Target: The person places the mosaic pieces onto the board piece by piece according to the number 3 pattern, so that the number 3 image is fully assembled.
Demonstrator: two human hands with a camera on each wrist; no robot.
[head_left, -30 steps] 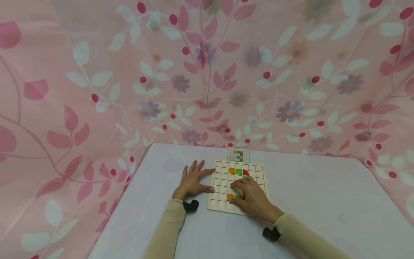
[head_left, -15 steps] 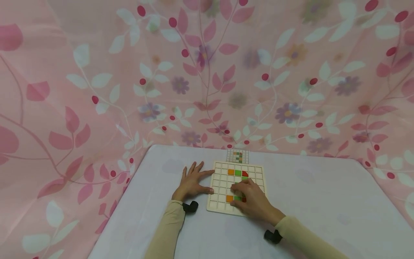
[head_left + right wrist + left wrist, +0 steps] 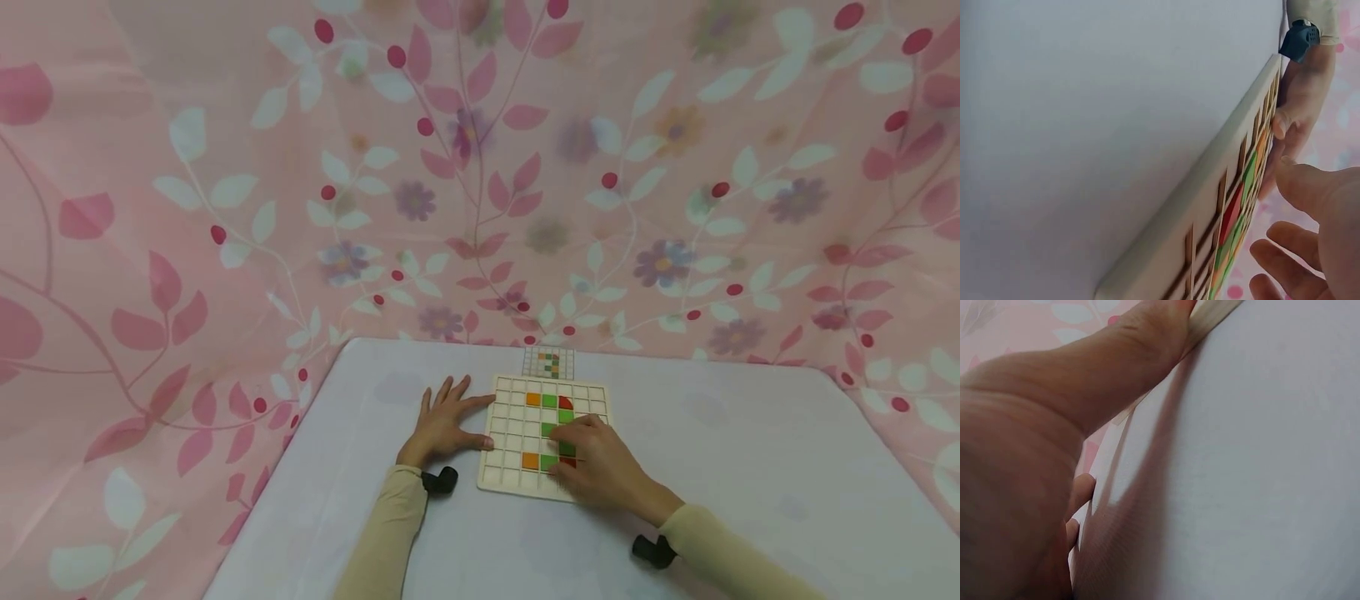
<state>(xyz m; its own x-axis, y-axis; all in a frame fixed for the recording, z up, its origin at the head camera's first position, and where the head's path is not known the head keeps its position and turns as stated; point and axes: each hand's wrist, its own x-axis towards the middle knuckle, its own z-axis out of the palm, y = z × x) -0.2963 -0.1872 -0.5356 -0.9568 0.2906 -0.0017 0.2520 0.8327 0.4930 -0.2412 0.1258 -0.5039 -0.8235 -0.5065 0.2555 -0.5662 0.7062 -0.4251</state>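
A pale wooden grid board (image 3: 504, 433) lies on the table in the head view. My left hand (image 3: 441, 427) rests at its left side, fingers spread, with thumb and index finger touching the board's edge. Over the board's lower right part hovers my right hand (image 3: 600, 462), fingers loosely bent; the right wrist view shows nothing between its thumb (image 3: 1304, 187) and fingers. Set in the grid are an orange square (image 3: 533, 400), several green squares (image 3: 550, 402), a red rounded piece (image 3: 565, 403) and a lower orange square (image 3: 530, 461). The right hand hides some cells.
Behind the board lies a small printed card (image 3: 531, 367) with a coloured grid pattern. A white cloth covers the table (image 3: 735, 450). Pink floral fabric (image 3: 480, 192) hangs behind it. A black camera is worn on each wrist.
My right hand has shifted right and slightly away from the board's middle, uncovering a green square there. The left hand stays at the board's left edge.
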